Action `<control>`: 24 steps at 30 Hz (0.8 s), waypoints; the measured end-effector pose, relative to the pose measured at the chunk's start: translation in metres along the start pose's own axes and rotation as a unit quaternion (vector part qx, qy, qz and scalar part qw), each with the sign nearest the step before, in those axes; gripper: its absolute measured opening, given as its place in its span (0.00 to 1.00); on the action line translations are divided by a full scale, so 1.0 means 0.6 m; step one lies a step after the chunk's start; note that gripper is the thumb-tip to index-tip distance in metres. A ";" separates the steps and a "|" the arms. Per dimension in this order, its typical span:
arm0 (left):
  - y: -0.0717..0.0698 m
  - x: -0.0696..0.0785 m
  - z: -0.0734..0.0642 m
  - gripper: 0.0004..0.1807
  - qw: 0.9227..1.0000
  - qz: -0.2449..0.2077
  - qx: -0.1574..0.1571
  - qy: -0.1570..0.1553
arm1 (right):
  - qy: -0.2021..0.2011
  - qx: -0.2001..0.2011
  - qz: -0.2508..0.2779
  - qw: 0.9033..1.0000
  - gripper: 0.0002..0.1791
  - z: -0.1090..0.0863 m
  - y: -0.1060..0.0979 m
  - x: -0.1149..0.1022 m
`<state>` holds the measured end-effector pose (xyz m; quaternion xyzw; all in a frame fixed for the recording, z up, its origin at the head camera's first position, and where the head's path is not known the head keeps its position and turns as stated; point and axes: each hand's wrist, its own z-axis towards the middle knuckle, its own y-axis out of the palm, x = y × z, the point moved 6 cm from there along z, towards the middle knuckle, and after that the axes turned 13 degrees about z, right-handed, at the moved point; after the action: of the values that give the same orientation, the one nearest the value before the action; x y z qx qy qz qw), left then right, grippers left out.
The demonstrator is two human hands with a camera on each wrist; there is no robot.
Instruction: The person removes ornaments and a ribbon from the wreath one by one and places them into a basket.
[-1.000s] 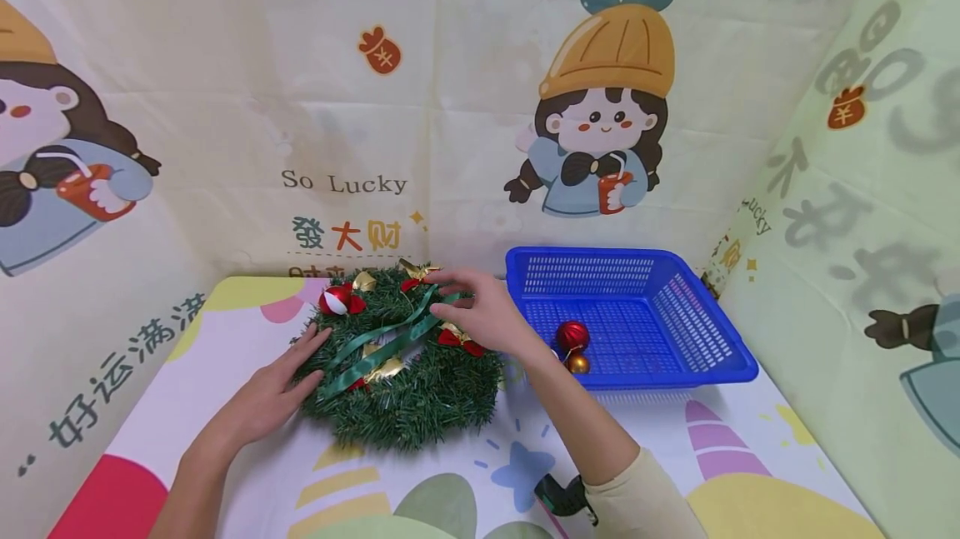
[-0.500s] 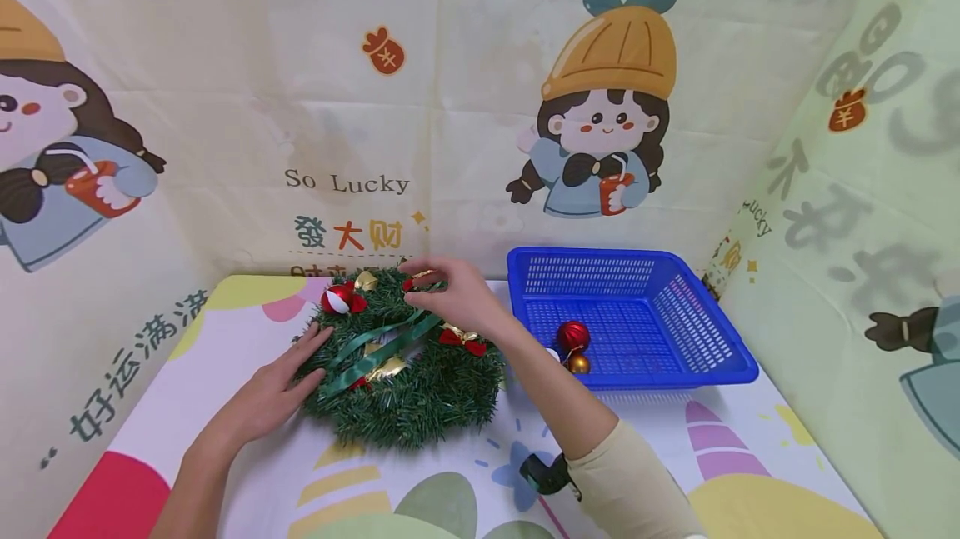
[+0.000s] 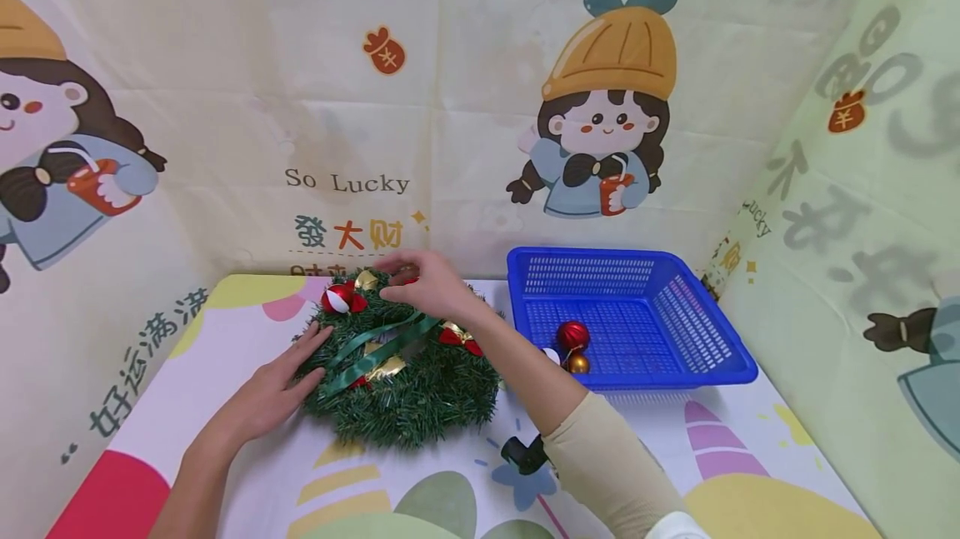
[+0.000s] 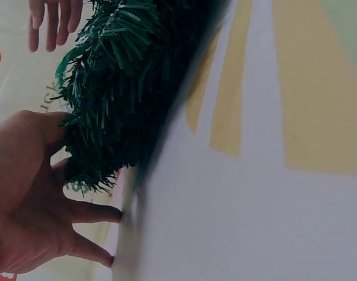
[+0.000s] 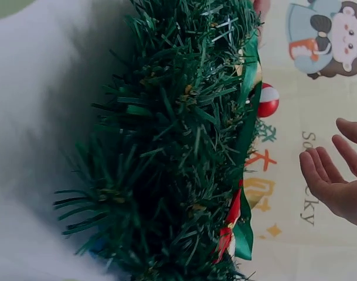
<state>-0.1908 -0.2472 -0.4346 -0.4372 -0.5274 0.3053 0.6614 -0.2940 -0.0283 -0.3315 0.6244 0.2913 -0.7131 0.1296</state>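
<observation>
A green tinsel wreath lies on the table, with a green ribbon trailing across its middle. Gold-and-red bows decorate it, and a red-and-white ball sits at its far left. My left hand rests against the wreath's left side, fingers spread; the left wrist view shows two fingertips down on the table. Over the wreath's far side hovers my right hand, its fingers loosely bent and partly covering a bow. In the right wrist view nothing shows between those fingers.
To the right of the wreath stands a blue plastic basket. In its near left corner are a red ball, a small gold ball and a white ball. A printed cloth wall rises behind the table.
My right hand has moved left along the wreath's far side, away from the ribbon's upper end and past the far bow. The left hand and the wreath stay nearly in place.
</observation>
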 end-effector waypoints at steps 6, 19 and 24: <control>0.003 -0.002 0.001 0.34 1.000 0.002 0.001 -0.001 | 0.004 -0.018 -0.009 1.000 0.20 0.023 0.019 0.006; 0.002 -0.001 0.001 0.34 1.000 0.001 0.002 -0.002 | 0.026 -0.033 -0.067 0.997 0.21 0.062 0.056 0.023; 0.003 -0.002 0.001 0.34 1.000 0.002 0.003 -0.001 | 0.036 -0.024 -0.060 0.997 0.19 0.074 0.063 0.030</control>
<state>-0.1918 -0.2475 -0.4368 -0.4359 -0.5266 0.3085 0.6614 -0.3125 -0.0810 -0.3560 0.6279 0.3495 -0.6895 0.0907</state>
